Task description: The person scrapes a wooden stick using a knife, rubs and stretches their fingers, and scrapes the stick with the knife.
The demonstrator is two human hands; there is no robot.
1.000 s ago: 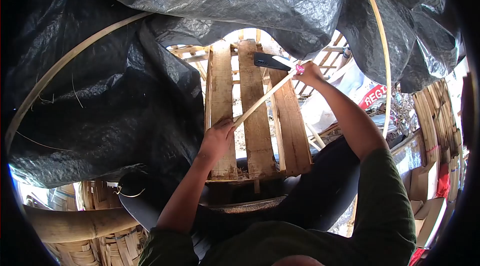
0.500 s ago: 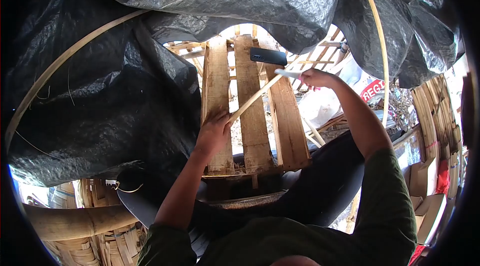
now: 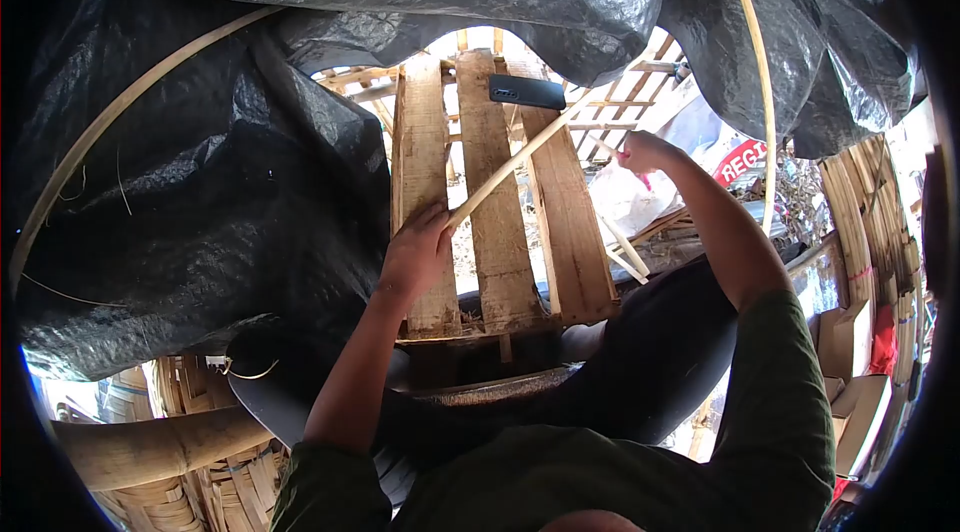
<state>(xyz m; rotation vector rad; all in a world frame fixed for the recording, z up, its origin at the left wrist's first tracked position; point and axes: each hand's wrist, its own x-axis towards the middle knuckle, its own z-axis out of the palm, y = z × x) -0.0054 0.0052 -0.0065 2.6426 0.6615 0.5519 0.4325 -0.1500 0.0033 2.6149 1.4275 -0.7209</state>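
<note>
My left hand (image 3: 416, 250) is closed around the near end of a pale bamboo stick (image 3: 515, 162), resting over the left plank of a slatted wooden bench (image 3: 497, 267). From there the stick slants up and right across the planks. To the right of its far part, my right hand (image 3: 646, 152) is closed on a knife (image 3: 606, 148). The blade points up and left, apart from the stick, and a bit of pink shows beneath my fingers. Most of the handle is hidden in my grip.
A dark phone (image 3: 527, 92) lies across the far planks. Black plastic sheeting (image 3: 200, 202) hangs left and overhead, with bent bamboo poles (image 3: 755, 42) along it. Cut sticks (image 3: 625, 250) lean right of the bench. Bundled bamboo (image 3: 868, 217) and cardboard boxes (image 3: 858, 422) stand at right.
My right hand and the knife have shifted slightly right, and the blade is now away from the stick. The left hand keeps its hold. The whole view has moved a little.
</note>
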